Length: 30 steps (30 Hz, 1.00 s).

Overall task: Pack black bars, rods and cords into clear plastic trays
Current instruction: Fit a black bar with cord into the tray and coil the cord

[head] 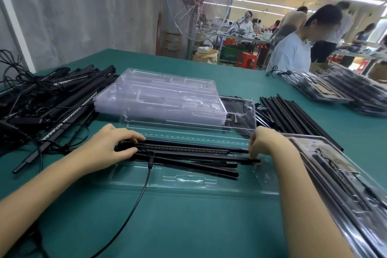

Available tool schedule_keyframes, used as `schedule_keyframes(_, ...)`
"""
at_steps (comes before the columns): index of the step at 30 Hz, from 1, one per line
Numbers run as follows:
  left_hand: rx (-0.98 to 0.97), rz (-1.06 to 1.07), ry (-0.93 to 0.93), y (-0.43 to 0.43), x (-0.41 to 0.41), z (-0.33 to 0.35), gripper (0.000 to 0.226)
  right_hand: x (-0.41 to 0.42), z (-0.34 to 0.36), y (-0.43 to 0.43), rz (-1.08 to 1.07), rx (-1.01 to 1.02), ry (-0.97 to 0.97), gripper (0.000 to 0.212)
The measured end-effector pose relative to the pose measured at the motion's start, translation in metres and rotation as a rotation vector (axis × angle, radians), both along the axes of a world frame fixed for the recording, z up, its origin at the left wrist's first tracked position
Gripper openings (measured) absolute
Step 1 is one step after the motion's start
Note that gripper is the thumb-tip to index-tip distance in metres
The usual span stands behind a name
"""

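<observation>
At the far left of the green table (188, 226) lies a tangled heap of black bars and cords (41, 94), its nearest pieces jutting toward the front edge. Just right of it, the left hand (113, 144) grips the left end of a bundle of black bars (188, 148), with the fingers curled over the top and the thumb tucked against the near side. A thin black cord (134, 201) runs from a plug near that end, down across the table toward the person. The bundle lies lengthwise across the far half of an open clear tray (188, 182), with a few rods angled loosely beneath it. Behind, a stack of empty clear trays (163, 94) sits mid-table. The right hand (266, 144) meets the bundle's right end with its fingers bent down and closed on it, though which bar they actually pinch is hard to make out. Beyond that hand a row of loose black rods (293, 115) lies side by side. Filled trays (345, 184) are stacked at the near right, and more packed trays (345, 92) sit further back.
</observation>
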<state>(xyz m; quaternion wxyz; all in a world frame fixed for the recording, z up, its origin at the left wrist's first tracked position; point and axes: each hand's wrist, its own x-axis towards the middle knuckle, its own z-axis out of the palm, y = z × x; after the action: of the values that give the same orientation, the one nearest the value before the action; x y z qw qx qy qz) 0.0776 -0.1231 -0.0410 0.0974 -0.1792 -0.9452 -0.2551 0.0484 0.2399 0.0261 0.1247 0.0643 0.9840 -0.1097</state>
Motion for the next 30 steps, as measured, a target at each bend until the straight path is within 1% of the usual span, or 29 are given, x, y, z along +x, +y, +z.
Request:
schedule_keyframes(2, -0.036, -0.007, -0.003, 0.002, -0.001, -0.002, 0.039, 0.0, -0.002, -0.01, 0.103, -0.113, 0.084, 0.009)
schedule_keyframes(4, -0.064, -0.007, 0.002, 0.002, -0.002, -0.003, 0.035, 0.005, -0.004, -0.026, 0.235, -0.243, 0.124, 0.002)
schedule_keyframes(5, -0.065, -0.005, 0.003, 0.002, -0.003, -0.003, 0.033, 0.007, -0.006, -0.035, 0.29, -0.262, 0.13, 0.003)
schedule_keyframes(7, -0.069, -0.007, -0.004, 0.002, -0.003, -0.003, 0.034, 0.008, -0.015, -0.047, 0.368, -0.198, 0.17, 0.009)
schedule_keyframes(9, -0.077, -0.009, -0.008, 0.002, -0.004, -0.003, 0.036, 0.007, -0.02, -0.051, 0.384, -0.15, 0.188, 0.018)
schedule_keyframes(11, -0.081, -0.005, -0.006, 0.002, -0.004, -0.002, 0.036, 0.006, -0.022, -0.051, 0.375, -0.15, 0.179, 0.023)
schedule_keyframes(17, -0.091, 0.001, -0.015, -0.001, -0.005, -0.005, 0.035, 0.004, -0.023, -0.053, 0.382, -0.137, 0.228, 0.018)
schedule_keyframes(21, -0.105, 0.053, 0.017, 0.004, -0.004, -0.01, 0.023, 0.004, -0.025, -0.051, 0.38, -0.12, 0.243, 0.017)
schedule_keyframes(24, -0.093, 0.095, 0.043, 0.009, -0.002, -0.011, 0.022, 0.007, -0.029, -0.049, 0.375, -0.15, 0.271, 0.018)
schedule_keyframes(26, -0.056, 0.105, 0.037, 0.01, -0.001, -0.01, 0.023, 0.009, -0.028, -0.048, 0.367, -0.171, 0.265, 0.024)
schedule_keyframes(30, -0.041, 0.13, 0.028, 0.012, 0.0, -0.009, 0.025, 0.013, -0.024, -0.043, 0.367, -0.202, 0.088, 0.053)
